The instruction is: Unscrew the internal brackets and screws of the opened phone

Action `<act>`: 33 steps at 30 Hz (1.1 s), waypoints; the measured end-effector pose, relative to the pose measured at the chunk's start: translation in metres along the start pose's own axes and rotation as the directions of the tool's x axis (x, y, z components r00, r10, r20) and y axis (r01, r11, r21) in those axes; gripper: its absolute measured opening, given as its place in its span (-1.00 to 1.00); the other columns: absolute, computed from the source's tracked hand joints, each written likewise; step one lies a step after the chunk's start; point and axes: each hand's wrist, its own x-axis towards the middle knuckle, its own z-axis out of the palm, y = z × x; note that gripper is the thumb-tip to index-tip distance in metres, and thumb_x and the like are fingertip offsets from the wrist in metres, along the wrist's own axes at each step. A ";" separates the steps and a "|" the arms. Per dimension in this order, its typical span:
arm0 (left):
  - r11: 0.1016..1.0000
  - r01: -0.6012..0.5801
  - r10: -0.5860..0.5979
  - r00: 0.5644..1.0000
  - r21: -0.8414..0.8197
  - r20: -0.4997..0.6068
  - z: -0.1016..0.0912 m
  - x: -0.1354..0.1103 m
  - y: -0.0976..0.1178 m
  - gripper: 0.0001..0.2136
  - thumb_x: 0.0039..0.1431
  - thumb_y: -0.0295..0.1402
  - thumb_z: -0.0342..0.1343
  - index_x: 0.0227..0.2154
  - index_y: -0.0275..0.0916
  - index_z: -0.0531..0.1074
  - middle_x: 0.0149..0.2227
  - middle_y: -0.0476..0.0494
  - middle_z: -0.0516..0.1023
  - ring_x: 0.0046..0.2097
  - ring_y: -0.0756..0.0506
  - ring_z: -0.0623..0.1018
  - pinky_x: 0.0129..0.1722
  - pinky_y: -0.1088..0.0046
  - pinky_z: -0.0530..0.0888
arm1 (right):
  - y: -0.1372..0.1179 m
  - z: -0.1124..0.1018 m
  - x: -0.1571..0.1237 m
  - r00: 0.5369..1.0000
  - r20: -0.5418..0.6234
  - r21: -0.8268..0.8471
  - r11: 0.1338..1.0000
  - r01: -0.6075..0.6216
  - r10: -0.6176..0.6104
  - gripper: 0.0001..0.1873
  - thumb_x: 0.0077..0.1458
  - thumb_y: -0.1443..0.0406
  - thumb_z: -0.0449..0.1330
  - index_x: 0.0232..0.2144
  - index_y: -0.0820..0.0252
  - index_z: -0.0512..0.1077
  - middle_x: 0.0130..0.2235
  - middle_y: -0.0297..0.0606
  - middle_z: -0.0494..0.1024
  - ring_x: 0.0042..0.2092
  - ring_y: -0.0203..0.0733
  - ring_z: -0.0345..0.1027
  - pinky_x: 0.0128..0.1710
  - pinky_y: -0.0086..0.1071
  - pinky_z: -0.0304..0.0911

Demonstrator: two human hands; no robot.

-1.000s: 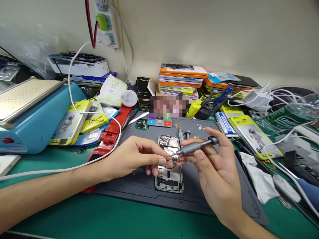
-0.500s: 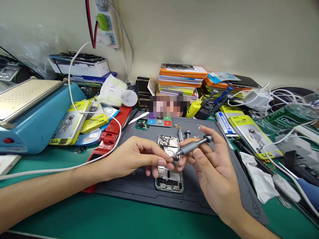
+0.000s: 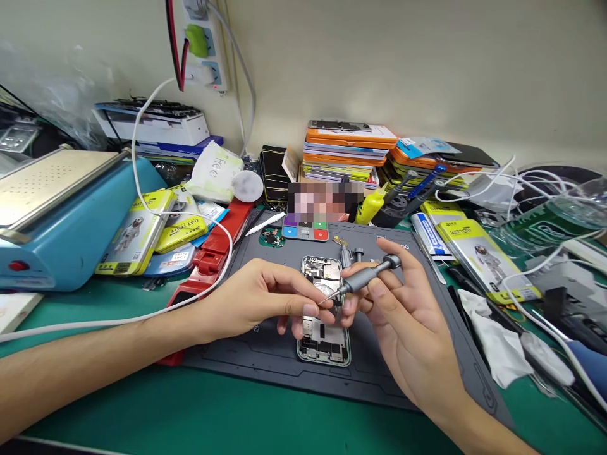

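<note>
A grey precision screwdriver (image 3: 364, 279) lies slanted in my right hand (image 3: 410, 316), held between thumb and fingers with its thin shaft pointing down and left. The tip meets the pinched thumb and fingertips of my left hand (image 3: 270, 294). Whatever sits in that pinch is too small or hidden to name. Below both hands, an opened phone (image 3: 325, 352) with its inner parts exposed lies on the grey work mat (image 3: 265, 363). My fingers cover part of its middle. Two more small screwdrivers (image 3: 347, 256) are just beyond the phone.
A colour-blocked tray (image 3: 306, 232) and a small green circuit board (image 3: 272, 237) lie at the mat's back. Left are a red clamp-like tool (image 3: 208, 262), a white cable (image 3: 180, 309) and a blue machine (image 3: 95, 227). Battery packs (image 3: 486, 259) and a bottle (image 3: 554, 221) stand right.
The screwdriver's handle has turned or tilted slightly in my right fingers. Both hands stay in nearly the same place, and the whole view has shifted a little.
</note>
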 end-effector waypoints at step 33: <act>0.793 0.059 0.093 0.972 0.607 -0.216 -0.001 0.000 0.004 -0.74 0.48 -0.25 -0.03 -0.39 -0.16 0.32 -0.49 0.15 0.39 -0.49 0.02 0.33 -0.45 0.46 0.19 | 0.039 -0.016 -0.012 0.758 0.513 -0.461 0.615 0.640 -0.404 -0.10 0.23 0.65 0.22 0.48 0.01 0.15 0.11 -0.03 0.60 0.08 -0.09 0.61 -0.19 -0.30 0.66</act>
